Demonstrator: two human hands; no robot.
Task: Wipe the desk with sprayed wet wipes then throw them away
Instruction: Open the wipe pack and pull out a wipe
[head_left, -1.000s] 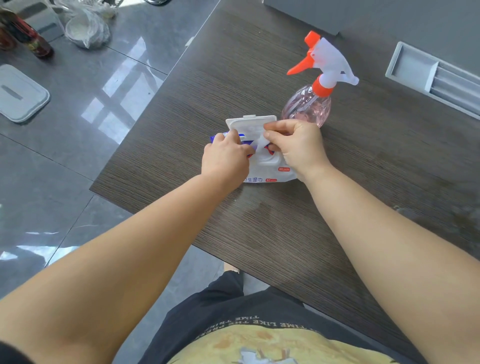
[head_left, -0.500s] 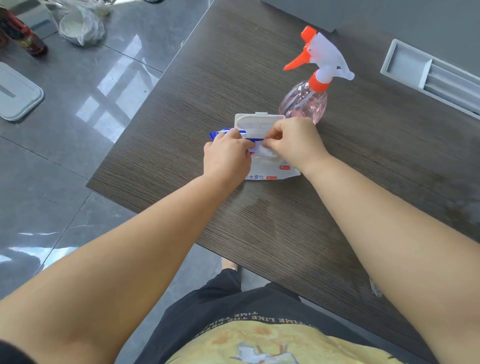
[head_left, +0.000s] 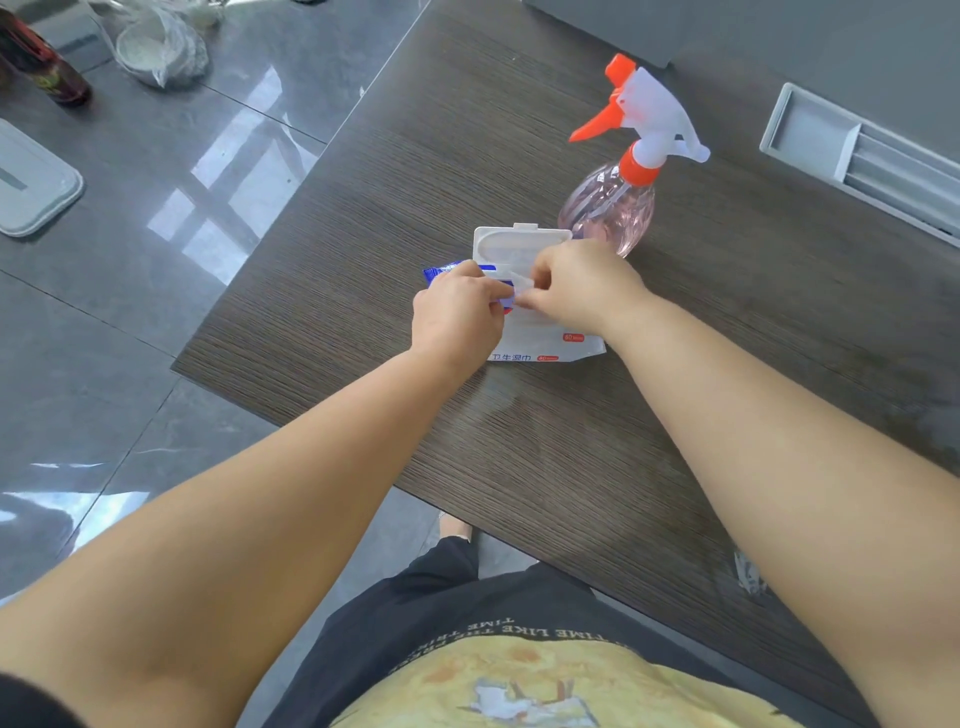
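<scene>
pinching a white wipe at the opening of the wet wipe pack with our right hand, thumb and fingertips closed together on it, only a small bit of wipe showing. our left hand sits on the pack's left side, fingers curled over it and holding it down by the opening; can't tell whether those fingers also touch the wipe. the pack lies flat on the dark wood-grain worktop, near its left edge, blue end poking out past our left knuckles, printed end toward us. its white flip lid is swung open and stands up on the far side. the spray bottle stands upright just behind the pack and our right hand: clear pinkish body, white head, orange trigger and collar, nozzle pointing left. whether it touches the lid we can't tell. a grey recessed tray is set in the worktop far right, well apart from the pack. a small pale scrap lies on the worktop by our right forearm. left of the worktop is glossy grey tile floor with a grey flat cover, a dark bottle and a crumpled plastic bag on it.
</scene>
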